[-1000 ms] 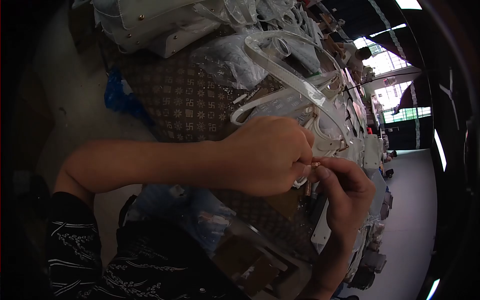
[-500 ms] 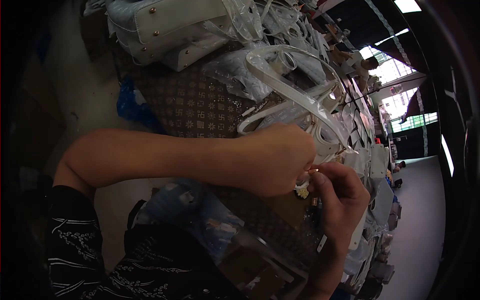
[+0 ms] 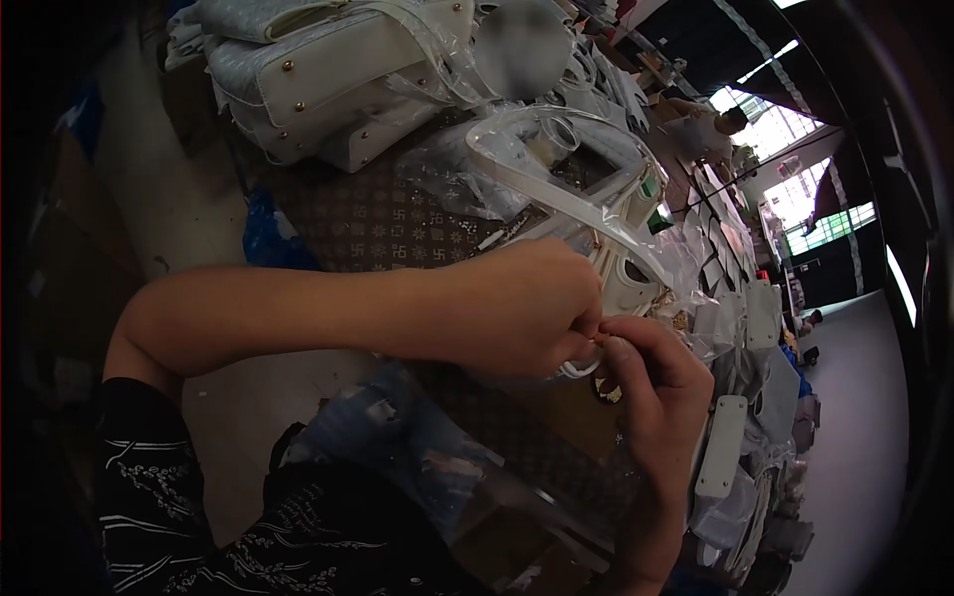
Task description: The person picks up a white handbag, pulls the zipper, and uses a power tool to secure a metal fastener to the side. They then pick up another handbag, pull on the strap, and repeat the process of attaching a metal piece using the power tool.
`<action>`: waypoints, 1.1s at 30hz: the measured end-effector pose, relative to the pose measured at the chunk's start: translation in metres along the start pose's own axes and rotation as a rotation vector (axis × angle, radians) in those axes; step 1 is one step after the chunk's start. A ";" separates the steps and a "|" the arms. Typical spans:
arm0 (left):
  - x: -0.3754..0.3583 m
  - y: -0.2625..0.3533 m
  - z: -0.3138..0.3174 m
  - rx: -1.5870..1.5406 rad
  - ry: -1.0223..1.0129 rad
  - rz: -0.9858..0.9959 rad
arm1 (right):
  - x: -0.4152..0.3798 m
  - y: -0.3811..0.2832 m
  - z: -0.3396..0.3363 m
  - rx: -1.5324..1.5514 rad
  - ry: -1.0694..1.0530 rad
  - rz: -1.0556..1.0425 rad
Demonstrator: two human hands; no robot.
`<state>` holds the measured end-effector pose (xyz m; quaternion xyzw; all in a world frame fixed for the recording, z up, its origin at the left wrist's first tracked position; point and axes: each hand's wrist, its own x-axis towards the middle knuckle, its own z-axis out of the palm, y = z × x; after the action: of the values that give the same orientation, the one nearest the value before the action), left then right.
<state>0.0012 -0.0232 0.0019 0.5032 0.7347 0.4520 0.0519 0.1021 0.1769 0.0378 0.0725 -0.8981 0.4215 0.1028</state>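
Note white bag (image 3: 348,94) at 11 o'clock, glossy strap (image 3: 556,202) at 1. Locate left hand (image 3: 537,303) at 3; cannot tell its hidden grip. Locate right hand (image 3: 656,392) at 4, fingers pinched narrowly on small piece (image 3: 600,339) just past 3. Treat as probably light, hard, easily dropped; grasp by opposite edges.

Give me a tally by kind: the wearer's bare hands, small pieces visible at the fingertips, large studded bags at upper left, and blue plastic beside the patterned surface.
Bare hands: 2, left hand and right hand
Small piece: 1, too tiny to identify
Large white bag: 1
Blue plastic: 1
Total: 5
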 end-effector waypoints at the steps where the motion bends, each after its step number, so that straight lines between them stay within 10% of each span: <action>1: 0.001 0.001 -0.002 0.000 -0.001 -0.001 | 0.000 0.002 0.000 -0.001 0.002 -0.019; 33: -0.007 0.007 0.013 -0.270 0.148 -0.106 | 0.011 0.016 -0.005 -0.121 -0.034 -0.279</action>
<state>0.0169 -0.0199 -0.0034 0.4176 0.6946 0.5790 0.0885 0.0888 0.1908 0.0315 0.1973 -0.9047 0.3468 0.1490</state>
